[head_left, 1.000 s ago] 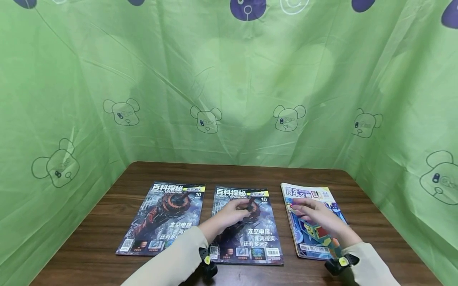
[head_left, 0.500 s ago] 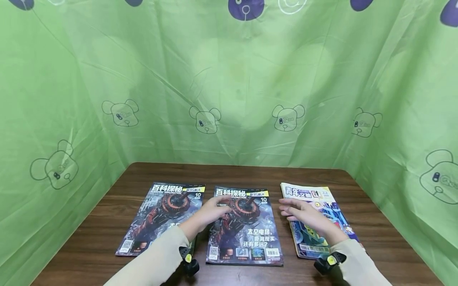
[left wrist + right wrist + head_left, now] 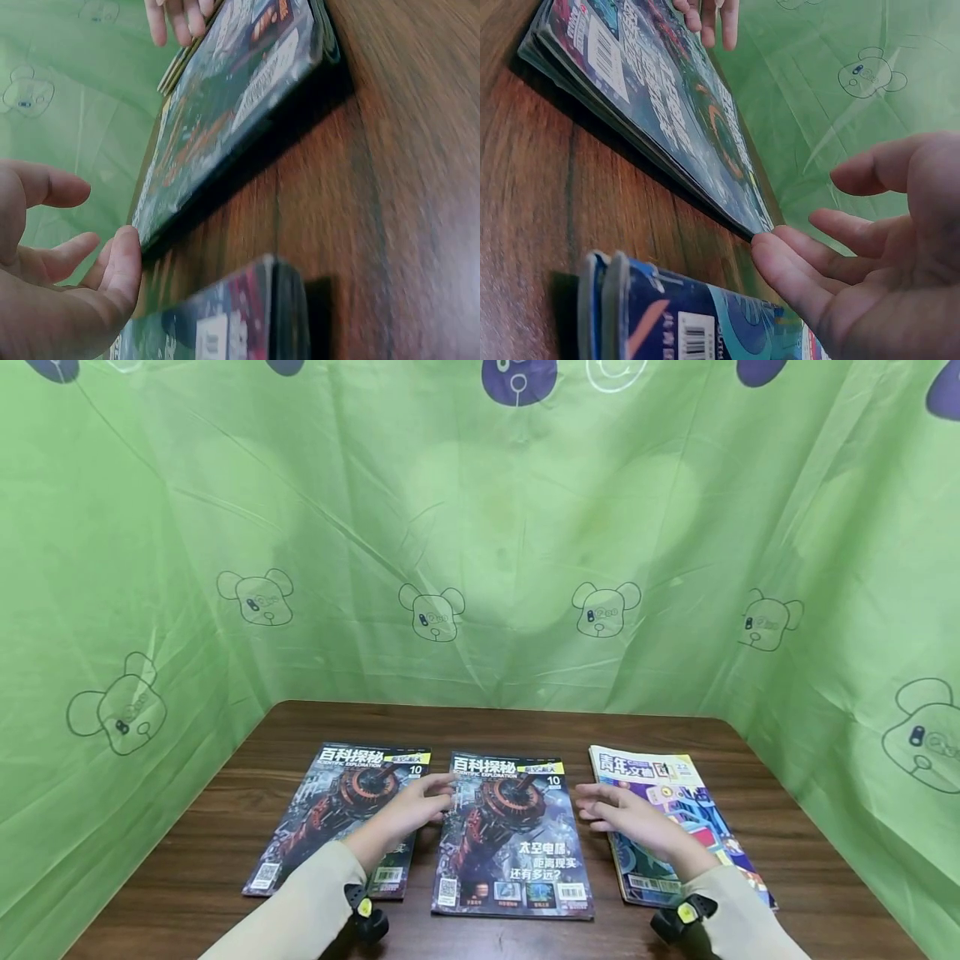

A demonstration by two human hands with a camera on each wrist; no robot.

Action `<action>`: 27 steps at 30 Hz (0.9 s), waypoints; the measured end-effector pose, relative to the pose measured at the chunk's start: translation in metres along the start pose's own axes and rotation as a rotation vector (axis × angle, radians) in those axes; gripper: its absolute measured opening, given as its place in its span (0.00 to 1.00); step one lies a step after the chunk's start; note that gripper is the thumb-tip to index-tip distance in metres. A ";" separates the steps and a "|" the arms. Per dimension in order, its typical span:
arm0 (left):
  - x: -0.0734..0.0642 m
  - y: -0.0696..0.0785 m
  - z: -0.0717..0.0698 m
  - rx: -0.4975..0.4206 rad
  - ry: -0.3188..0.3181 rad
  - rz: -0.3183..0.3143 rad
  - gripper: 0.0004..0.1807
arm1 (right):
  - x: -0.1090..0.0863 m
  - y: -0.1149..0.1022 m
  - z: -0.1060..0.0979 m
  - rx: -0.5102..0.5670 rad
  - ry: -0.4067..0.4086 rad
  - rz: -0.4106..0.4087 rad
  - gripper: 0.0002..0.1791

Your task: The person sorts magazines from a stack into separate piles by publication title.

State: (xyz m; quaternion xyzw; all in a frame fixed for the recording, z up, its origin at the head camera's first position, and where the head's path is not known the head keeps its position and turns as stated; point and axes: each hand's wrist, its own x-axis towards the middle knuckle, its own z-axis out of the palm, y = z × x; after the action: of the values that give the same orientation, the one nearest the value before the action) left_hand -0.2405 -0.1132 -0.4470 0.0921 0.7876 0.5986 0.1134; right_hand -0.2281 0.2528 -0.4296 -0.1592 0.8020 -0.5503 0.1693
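Three magazine piles lie in a row in the head view. The left one (image 3: 322, 827) and the middle one (image 3: 510, 852) show the same dark science cover; the right pile (image 3: 693, 810) has a white, purple and blue cover. My left hand (image 3: 408, 814), fingers loosely bent and empty, hovers between the left and middle piles. My right hand (image 3: 637, 822) hovers over the right pile's left side, fingertips pointing at the middle pile. In both wrist views fingertips come up to the middle pile's edges (image 3: 202, 135); whether they touch cannot be told.
A brown wooden table (image 3: 510, 727) bears the piles. Green cloth (image 3: 510, 668) with bear-head drawings hangs behind it and along both sides. Small black cameras are strapped at both wrists. Narrow strips of wood separate the piles.
My left hand has moved left, off the middle cover to its left edge. My right hand has moved slightly left across the right pile. The piles have stayed put.
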 end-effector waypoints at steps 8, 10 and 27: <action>-0.005 -0.007 -0.007 -0.013 0.019 -0.027 0.31 | -0.001 0.002 0.003 0.002 -0.016 0.007 0.30; -0.006 -0.009 -0.008 -0.014 0.023 -0.036 0.31 | -0.001 0.002 0.003 0.012 -0.028 0.002 0.31; -0.013 -0.015 -0.010 -0.004 -0.050 -0.025 0.30 | -0.001 0.000 0.004 0.123 -0.045 0.050 0.31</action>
State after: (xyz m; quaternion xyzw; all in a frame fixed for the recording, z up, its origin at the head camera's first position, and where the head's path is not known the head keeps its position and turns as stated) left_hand -0.2310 -0.1305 -0.4580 0.0969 0.7845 0.5961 0.1410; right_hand -0.2257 0.2494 -0.4308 -0.1406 0.7664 -0.5903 0.2107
